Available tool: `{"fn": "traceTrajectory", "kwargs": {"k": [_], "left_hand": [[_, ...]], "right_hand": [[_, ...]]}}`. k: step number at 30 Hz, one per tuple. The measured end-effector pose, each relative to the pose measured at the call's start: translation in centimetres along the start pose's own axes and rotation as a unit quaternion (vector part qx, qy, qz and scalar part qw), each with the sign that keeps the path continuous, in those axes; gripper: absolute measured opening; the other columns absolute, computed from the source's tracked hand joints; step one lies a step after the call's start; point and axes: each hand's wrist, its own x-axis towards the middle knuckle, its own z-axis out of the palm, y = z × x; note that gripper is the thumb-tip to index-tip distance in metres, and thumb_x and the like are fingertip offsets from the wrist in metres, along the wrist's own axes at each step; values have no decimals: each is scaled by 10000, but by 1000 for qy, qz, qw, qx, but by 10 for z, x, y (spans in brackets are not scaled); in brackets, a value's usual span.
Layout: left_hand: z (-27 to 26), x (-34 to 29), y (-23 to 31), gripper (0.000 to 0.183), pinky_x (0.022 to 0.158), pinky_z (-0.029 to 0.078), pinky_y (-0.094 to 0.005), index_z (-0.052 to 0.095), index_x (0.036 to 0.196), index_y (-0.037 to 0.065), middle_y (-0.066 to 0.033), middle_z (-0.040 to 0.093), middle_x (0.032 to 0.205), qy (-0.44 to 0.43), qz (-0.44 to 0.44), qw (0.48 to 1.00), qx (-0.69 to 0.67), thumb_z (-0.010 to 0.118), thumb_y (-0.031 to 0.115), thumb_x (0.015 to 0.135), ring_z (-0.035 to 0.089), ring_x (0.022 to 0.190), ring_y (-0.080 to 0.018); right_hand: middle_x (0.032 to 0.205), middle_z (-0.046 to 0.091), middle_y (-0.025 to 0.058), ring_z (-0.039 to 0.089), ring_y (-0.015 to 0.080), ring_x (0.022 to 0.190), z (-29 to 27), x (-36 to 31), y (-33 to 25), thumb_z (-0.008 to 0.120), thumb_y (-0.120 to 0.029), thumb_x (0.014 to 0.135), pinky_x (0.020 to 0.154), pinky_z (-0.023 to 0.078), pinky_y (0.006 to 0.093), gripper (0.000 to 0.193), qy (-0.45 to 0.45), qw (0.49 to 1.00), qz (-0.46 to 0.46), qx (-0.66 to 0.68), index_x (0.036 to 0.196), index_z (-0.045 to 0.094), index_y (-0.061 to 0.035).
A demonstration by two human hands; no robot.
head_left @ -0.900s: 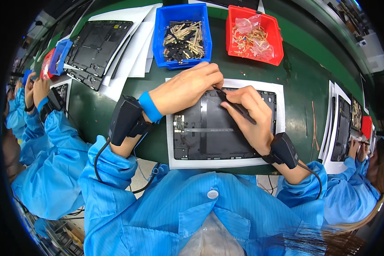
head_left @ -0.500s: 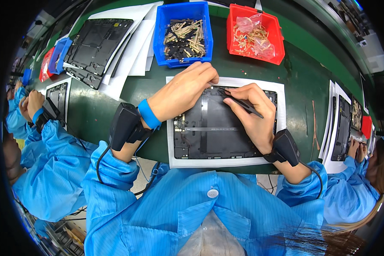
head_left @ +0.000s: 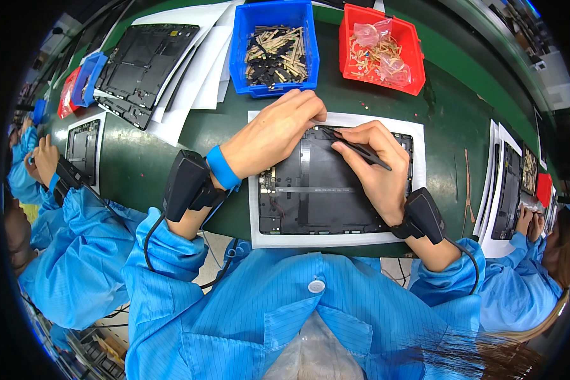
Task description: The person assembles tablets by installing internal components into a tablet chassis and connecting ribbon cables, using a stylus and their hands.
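Tablet back (head_left: 335, 190): big, dark and flat, open side up, lying on a white sheet (head_left: 335, 239) on the green table (head_left: 145, 164), right in front of the blue coat (head_left: 297, 316); under both hands, with its far edge at the fingertips.
Left hand (head_left: 275, 136): lying over the far left corner of the tablet back, palm down, fingers bent a little and close together, tips pressing on the far edge; nothing seen in its grip.
Right hand (head_left: 373, 168): resting on the far right part of the tablet back, fingers curled tight around the black tweezers (head_left: 361, 149).
Black tweezers: thin and dark, pinched between thumb and fingers, tip pointing left to the far edge, just beside the left fingertips.
Gap between the hands: very small, fingertips nearly meeting at the far edge.
Wrists: a blue band (head_left: 221, 168) and a black box (head_left: 183, 183) on the left, a black box (head_left: 421, 215) on the right, each with a cord.
Blue bin (head_left: 273, 47): past the left hand, full of small dark and tan parts.
Red bin (head_left: 380, 47): past the right hand, with little clear bags inside.
Other tablet back (head_left: 136, 73): far left, on white sheets.
Other people: blue sleeves at both sides, with their own tablets.
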Motion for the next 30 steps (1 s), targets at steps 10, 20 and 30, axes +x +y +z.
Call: {"fn": "traceTrajectory", "kwargs": {"k": [10, 20, 30], "left_hand": [[1, 5, -2, 108, 825, 475, -387, 556, 1000, -5, -135, 549, 983, 4, 10, 1000, -6, 588, -5, 896, 573, 963, -324], [-4, 15, -8, 128, 793, 473, -390, 575, 978, 32, -116, 522, 970, -60, 72, 996, -1, 611, -7, 862, 563, 942, -315], [-11, 27, -6, 135, 778, 482, -374, 542, 902, 29, -109, 511, 923, -139, 84, 985, 56, 625, -25, 810, 559, 935, -301]], "right_hand": [[940, 673, 138, 690, 256, 871, -1, -1, 1, 744, 59, 760, 728, 557, 314, 166, -40, 997, -65, -32, 887, 642, 29], [1021, 631, 104, 663, 262, 1026, 0, -7, -2, 655, -57, 726, 835, 570, 342, 169, -113, 945, -224, -208, 875, 579, -36], [1036, 632, 104, 658, 265, 1059, -1, -8, -2, 645, -66, 737, 825, 570, 339, 167, -116, 946, -218, -210, 885, 572, -42]]}}
